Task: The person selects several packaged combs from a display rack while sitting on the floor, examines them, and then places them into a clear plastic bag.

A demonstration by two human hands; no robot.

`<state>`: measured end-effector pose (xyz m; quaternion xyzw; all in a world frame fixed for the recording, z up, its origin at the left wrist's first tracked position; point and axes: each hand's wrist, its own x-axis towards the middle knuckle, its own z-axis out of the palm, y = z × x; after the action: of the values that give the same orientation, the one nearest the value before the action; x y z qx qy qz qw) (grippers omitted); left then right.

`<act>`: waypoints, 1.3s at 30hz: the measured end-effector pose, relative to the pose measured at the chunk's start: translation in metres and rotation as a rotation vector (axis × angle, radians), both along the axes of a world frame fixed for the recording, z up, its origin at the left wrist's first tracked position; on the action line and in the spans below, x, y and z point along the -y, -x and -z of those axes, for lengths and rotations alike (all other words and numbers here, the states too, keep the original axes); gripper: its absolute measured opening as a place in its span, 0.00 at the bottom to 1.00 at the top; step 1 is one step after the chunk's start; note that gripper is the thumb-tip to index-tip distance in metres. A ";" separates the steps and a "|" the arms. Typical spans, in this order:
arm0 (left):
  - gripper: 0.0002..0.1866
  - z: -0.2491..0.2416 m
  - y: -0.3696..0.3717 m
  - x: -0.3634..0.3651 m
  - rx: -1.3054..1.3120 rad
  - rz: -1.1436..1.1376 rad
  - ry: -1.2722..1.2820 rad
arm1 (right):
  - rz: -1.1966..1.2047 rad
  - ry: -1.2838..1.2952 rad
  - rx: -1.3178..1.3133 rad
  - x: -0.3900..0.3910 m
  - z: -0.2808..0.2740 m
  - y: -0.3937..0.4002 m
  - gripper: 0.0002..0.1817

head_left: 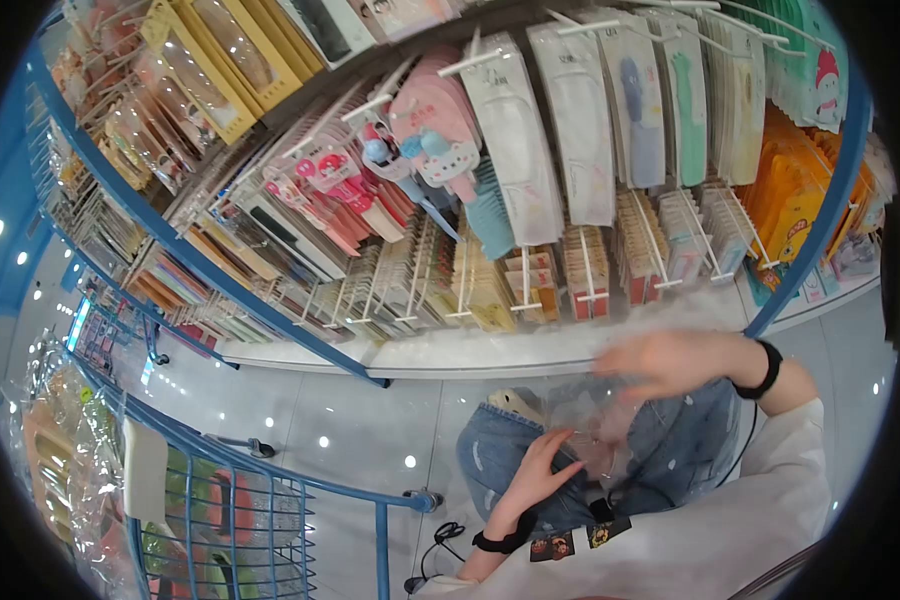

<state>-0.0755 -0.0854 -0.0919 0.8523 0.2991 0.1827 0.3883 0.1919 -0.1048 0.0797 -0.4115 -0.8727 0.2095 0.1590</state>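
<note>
A clear plastic bag (pixel 598 440) with something pinkish in it lies on my lap, between the legs of my blue jeans (pixel 505 455). My left hand (pixel 542 470) rests against the near left side of this bag, fingers stretched and thumb apart. Above the bag's far right side, close to the shelf base, my right hand (pixel 660 362) is smeared by motion. Its fingers are too blurred to show whether they hold anything. Both wrists wear black bands.
A display rack with hanging packs of combs (pixel 635 110) and hair accessories (pixel 320 185) rises ahead over a white base ledge (pixel 440 352). Blue rack posts (pixel 820 220) frame it. At left stands a blue wire cart (pixel 240 520) loaded with plastic-wrapped goods (pixel 65 450).
</note>
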 end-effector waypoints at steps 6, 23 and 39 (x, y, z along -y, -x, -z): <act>0.33 0.008 -0.026 0.027 -0.302 -0.018 -0.226 | 0.206 0.353 0.103 0.105 0.120 0.012 0.24; 0.06 -0.020 -0.007 0.015 0.138 -0.043 -0.073 | 0.125 0.385 -0.630 0.051 0.201 0.059 0.20; 0.23 -0.039 -0.006 0.031 0.303 0.170 -0.009 | 0.504 0.176 -0.086 0.040 0.191 0.101 0.41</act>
<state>-0.0697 -0.1164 -0.0533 0.8390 0.1633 0.2769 0.4390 0.0908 -0.1452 -0.1110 -0.6185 -0.7137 0.2556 0.2069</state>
